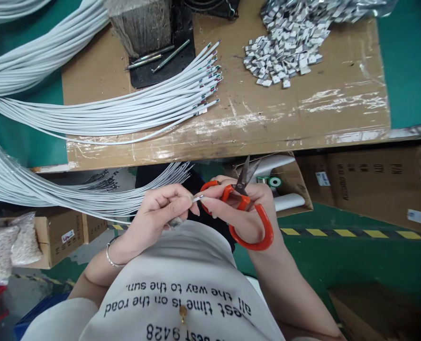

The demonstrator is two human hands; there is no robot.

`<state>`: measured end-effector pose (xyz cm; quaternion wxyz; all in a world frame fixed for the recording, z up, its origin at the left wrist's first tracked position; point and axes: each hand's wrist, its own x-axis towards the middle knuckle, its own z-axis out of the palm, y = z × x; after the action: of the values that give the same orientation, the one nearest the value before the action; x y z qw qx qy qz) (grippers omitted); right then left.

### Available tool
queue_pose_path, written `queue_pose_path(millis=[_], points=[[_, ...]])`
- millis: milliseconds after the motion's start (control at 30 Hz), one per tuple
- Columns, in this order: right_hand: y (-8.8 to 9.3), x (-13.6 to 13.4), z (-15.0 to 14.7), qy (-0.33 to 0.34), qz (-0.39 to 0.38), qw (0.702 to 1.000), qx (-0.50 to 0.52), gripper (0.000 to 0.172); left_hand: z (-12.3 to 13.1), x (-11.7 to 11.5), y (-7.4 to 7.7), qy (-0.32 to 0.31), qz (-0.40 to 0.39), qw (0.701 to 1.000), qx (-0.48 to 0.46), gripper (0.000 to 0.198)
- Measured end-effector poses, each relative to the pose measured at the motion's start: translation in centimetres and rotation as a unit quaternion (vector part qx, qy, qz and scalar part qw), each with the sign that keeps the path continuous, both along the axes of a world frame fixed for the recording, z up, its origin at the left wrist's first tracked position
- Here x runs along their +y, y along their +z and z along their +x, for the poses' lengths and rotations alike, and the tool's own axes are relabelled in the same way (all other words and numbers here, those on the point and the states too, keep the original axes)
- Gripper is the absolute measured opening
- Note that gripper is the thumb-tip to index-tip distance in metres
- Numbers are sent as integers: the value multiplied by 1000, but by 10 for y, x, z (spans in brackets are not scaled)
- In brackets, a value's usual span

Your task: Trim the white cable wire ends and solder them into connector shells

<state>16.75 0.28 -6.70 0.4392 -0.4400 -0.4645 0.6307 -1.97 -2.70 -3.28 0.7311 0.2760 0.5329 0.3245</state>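
1. head view: one white cable (195,198) is held just in front of the person's chest, below the edge of the tabletop (409,71). its bare silvery tip shows between the two hands.
2. the left hand (160,210) has its grip pinched tight on that cable just behind the tip, thumb and forefinger pressed together. a bracelet (111,258) sits on that wrist.
3. the right hand (248,215) has its grip closed through the orange handles of the scissors (246,199), and its fingertips touch the cable's tip. the blades point up and away from the cable and are not on it.
4. the held cable seems to come from a loose bundle (89,199) that sweeps in from the left under the tabletop. its ends hang near the hands, so by the look of it much of this bundle is not yet worked.
5. on the tabletop, a cardboard sheet (303,118) carries fanned cables (142,106) whose ends show short coloured cores. these look like the share already prepared.
6. farther off on the sheet lie a heap of small pale pieces (288,47) and a black pad (150,76) with thin metal tools (160,56). cardboard boxes (374,184) stand on the floor beyond.
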Motion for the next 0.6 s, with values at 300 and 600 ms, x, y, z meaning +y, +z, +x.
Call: queue_pose_path(millis=[300,600], points=[[1,3,-4,10,-12,999,45,8,-2,6,-1,-24,-65,992,-102,36],[-13,6,-18,6,19,996,-83,20,2,3,4,-85,-1,996,-34,29]])
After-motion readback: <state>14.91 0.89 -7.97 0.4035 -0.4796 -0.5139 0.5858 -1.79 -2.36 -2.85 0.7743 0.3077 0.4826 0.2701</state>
